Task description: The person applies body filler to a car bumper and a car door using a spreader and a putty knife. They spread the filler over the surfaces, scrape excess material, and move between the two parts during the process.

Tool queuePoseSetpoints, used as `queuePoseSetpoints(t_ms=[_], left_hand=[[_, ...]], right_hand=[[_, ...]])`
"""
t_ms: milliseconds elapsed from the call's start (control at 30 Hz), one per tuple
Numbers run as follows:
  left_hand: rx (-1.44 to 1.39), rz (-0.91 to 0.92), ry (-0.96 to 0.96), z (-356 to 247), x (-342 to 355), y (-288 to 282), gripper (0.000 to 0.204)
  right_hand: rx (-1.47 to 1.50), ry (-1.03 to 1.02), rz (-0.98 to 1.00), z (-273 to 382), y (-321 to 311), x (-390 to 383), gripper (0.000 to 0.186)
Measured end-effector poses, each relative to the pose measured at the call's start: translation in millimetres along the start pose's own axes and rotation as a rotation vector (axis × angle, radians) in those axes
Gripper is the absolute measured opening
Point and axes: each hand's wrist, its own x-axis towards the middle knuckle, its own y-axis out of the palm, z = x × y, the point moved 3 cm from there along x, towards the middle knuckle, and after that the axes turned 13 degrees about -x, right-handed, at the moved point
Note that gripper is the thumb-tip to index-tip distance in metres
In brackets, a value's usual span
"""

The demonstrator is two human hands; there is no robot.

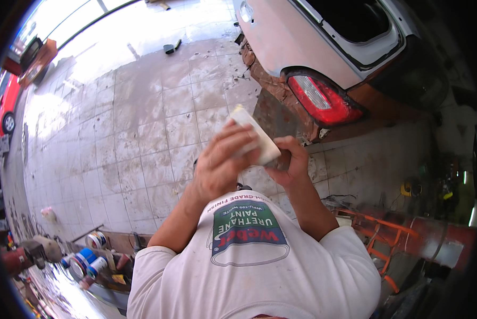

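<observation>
A pale cream, flat rectangular block (267, 144) is held in front of my chest, tilted from upper left to lower right. Its kind cannot be made out for certain. My left hand (225, 159) is closed over its left side, the fingers laid across its face and slightly smeared by motion. My right hand (291, 162) pinches the block's lower right end between bent fingers and thumb. Part of the block is hidden under the left fingers. Beyond the hands stands a car with a pale, dull rear panel (286, 42) and a red and clear tail light (323, 98).
Stained floor tiles (148, 117) spread ahead and left. Brown masking paper (262, 72) hangs at the car's lower side. A dark small tool (172, 48) lies on the floor far off. Paint cans (84, 259) stand lower left; an orange metal frame (379, 234) is lower right.
</observation>
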Motion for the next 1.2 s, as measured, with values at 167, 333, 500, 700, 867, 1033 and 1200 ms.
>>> queuePoseSetpoints(t_ms=[167, 333, 500, 700, 867, 1033, 1200], left_hand=[[0.154, 0.136, -0.219, 111, -16, -63, 0.045], [-0.083, 0.299, -0.03, 103, 25, -57, 0.044], [-0.213, 0.253, -0.313, 173, 26, -90, 0.036], [-0.399, 0.35, -0.13, 155, 64, -48, 0.039], [-0.24, 0.516, -0.174, 149, 30, -52, 0.035], [-0.17, 0.212, -0.034, 107, 86, -64, 0.03], [-0.034, 0.296, -0.084, 153, 65, -26, 0.042]], right_hand=[[-0.12, 0.265, -0.246, -14, 17, 22, 0.048], [-0.129, 0.175, -0.606, -21, 23, 61, 0.038], [-0.403, 0.16, -0.583, 3, 43, 47, 0.038], [-1.114, 0.087, -0.488, -3, 61, 79, 0.043], [-0.264, 0.113, -0.883, -7, -16, 82, 0.032], [-0.048, 0.111, -0.646, -9, -10, 110, 0.037], [0.278, 0.173, -0.342, -33, -16, 116, 0.044]])
